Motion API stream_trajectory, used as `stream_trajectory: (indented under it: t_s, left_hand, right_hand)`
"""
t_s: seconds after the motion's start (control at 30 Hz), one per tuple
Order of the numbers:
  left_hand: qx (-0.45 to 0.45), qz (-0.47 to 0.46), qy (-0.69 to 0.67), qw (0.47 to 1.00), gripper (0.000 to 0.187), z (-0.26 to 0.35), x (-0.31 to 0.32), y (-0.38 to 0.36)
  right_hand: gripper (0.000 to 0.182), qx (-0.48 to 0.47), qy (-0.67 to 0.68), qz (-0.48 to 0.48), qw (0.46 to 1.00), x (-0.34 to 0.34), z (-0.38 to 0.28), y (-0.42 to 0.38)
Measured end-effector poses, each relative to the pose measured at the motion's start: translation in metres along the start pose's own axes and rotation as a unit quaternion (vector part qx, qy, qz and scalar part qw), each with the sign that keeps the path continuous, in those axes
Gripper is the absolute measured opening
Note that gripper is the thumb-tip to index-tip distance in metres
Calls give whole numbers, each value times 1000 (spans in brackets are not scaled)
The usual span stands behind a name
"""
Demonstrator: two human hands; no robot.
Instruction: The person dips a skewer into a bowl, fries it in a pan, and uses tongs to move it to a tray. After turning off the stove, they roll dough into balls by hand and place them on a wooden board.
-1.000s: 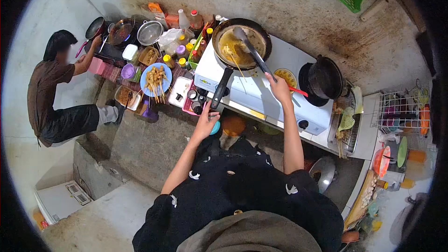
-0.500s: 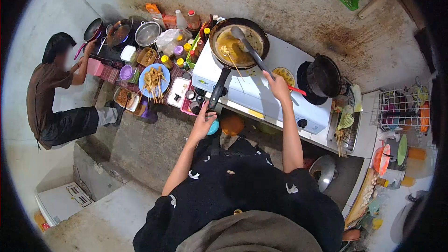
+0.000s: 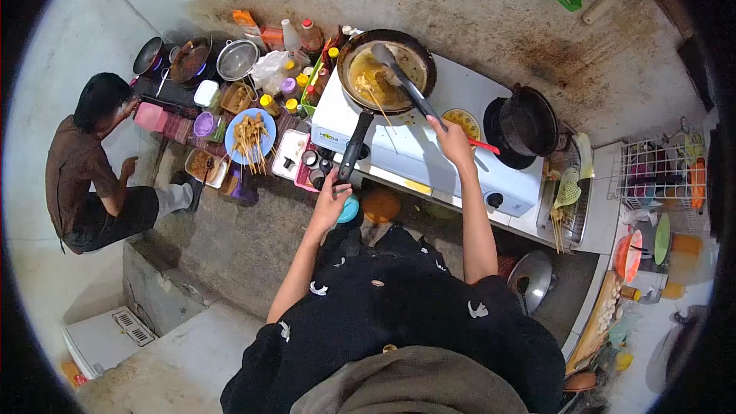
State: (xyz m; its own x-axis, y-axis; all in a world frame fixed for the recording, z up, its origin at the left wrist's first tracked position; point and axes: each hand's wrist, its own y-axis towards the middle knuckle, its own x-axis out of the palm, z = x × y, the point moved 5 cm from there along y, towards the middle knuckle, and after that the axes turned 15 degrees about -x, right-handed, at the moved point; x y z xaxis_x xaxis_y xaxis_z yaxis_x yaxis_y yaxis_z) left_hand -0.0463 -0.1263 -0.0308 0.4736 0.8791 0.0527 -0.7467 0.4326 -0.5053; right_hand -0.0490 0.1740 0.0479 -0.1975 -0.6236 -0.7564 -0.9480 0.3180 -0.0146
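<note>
My left hand (image 3: 332, 198) grips the end of the black handle of a frying pan (image 3: 426, 86) on the left side of the white stove. In my right hand (image 3: 452, 140) is a dark spatula (image 3: 414, 93) with a red handle end, its head lowered into the pan. Yellowish liquid (image 3: 366, 69) covers part of the pan's bottom. Near the spatula, a skewer (image 3: 381, 110) with pale food on it lies in the pan, its stick reaching over the near rim. A patterned yellow plate (image 3: 462, 121) sits on the stove behind my right hand.
A black pot (image 3: 529, 121) occupies the right burner. Left of the stove are a blue plate (image 3: 267, 144) of skewers, several bottles (image 3: 312, 36) and a strainer (image 3: 238, 60). A person (image 3: 96, 169) sits at the far left by other pans. A slotted ladle (image 3: 568, 190) lies on a tray at right.
The spatula head has shifted slightly left in the pan. At left, the other person has turned and leaned down, with one hand now lowered near the knee. My left hand keeps its hold.
</note>
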Motion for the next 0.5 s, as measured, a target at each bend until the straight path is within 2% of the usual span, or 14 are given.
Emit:
stream_trajectory:
  t_s: [0.1,0.23,0.3,0.33,0.43,0.5]
  left_hand:
    - [11,-5,-6,1000,58,-1,0,1]
    - [15,-9,-8,1000,56,-3,-2,3]
    - [15,-8,-6,1000,55,-4,-4,4]
    - [15,-5,-4,1000,54,-4,-4,4]
    - [23,-4,-8,1000,52,-5,-4,5]
    - [26,-2,-3,1000,53,-4,-4,4]
  right_hand:
    - [56,18,30,51,998,-8,-12,-10]
    - [55,22,3,4,1000,-4,-4,-11]
    - [55,44,92,-23,995,4,0,-13]
    - [57,19,72,30,997,2,-4,-16]
    - [58,-14,14,25,999,1,-6,-16]
    - [56,-1,49,15,999,6,-3,-17]
